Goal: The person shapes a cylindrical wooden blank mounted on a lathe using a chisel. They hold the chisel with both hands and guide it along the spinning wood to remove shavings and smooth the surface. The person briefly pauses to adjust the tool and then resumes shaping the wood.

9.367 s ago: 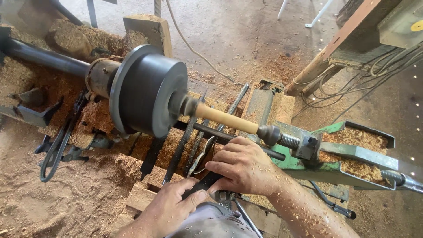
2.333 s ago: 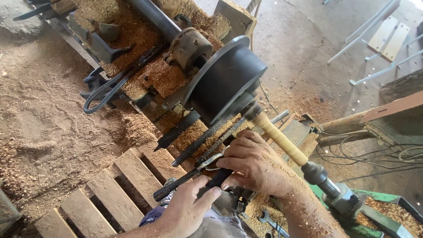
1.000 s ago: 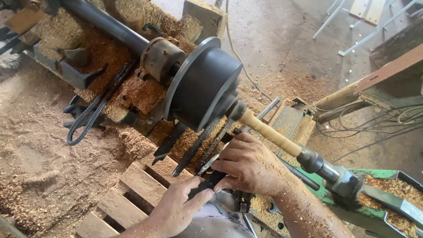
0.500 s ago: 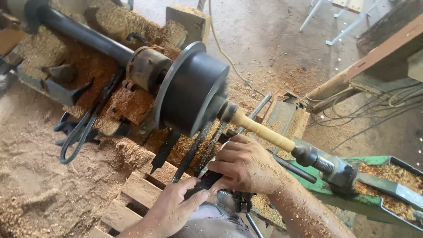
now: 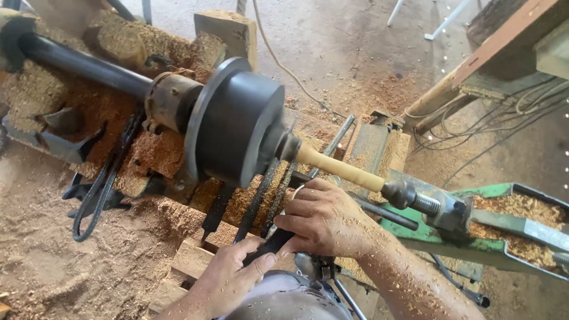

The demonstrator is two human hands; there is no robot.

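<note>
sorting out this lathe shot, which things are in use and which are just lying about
In use: right hand and left hand on the dark turning tool; pale wooden spindle; black chuck.

Lying about: black belt loop; spare tools; sawdust; cables.

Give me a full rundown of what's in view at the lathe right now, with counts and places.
Pale turned wooden spindle: 1, cream, mounted between chuck and tailstock.
Black round lathe chuck: 1, black, centre.
Long black steel shaft: 1, upper left.
Green metal tailstock base: 1, right, shavings in it.
Spare dark chisels: several, leaning below chuck.
Wood shavings: heaps, tan, left.
Wooden pallet slats: pale, bottom.
Cables: several, upper right.
Black-handled turning tool: 1, in both hands.
Left hand: on handle.
Right hand: gripping tool below spindle.
</note>
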